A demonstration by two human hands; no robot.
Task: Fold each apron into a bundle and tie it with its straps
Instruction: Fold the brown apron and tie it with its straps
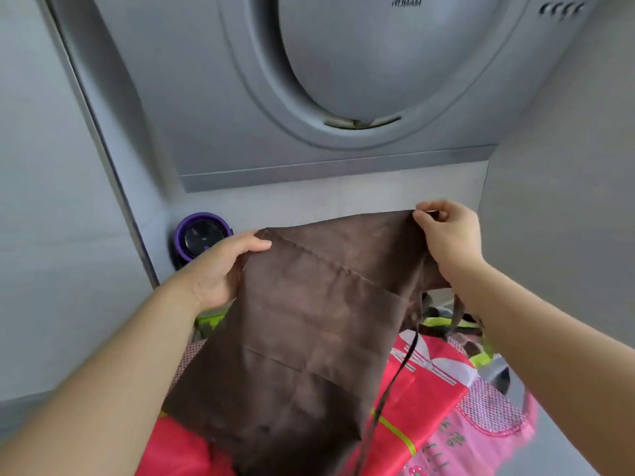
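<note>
Closest in, two bare forearms reach out to the brown apron (309, 321), which is held up and spread in the air. The left hand (220, 269) grips the apron's upper left corner, thumb over the hem. The right hand (446, 235) pinches its upper right corner between thumb and fingertips. A dark strap (395, 383) dangles down the apron's right edge. Under the apron lies a heap of red and pink cloth (436, 400), with green fabric (209, 321) showing beside it. Beyond the apron's left corner sits a purple-rimmed container (202, 237), and behind the apron stands a grey machine (206, 115) with a round door.
</note>
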